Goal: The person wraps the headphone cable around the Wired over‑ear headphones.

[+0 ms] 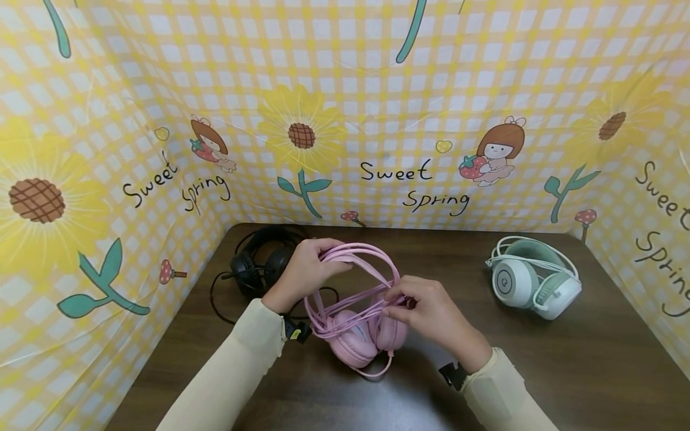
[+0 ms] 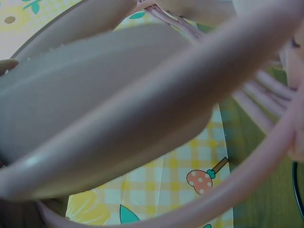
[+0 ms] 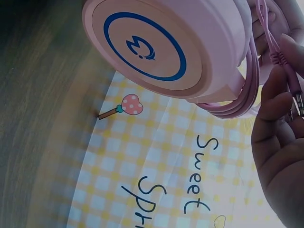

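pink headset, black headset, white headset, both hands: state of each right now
pink plastic headset: held above table, cable looped around it
pink cable: coiled in loops, held by both hands
black headset: lying on table, cable loose
white-and-mint headset: lying on table
left hand: grips loops
right hand: pinches cable

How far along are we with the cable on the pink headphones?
Looks done: several loops of the pink cable are gathered around the pink headphones. In hand: the left hand grips the loops at the headband, and the right hand pinches the cable end by its plug. Left: the plug end looks loose. The white headphones already look wrapped; the black headphones have cord trailing.
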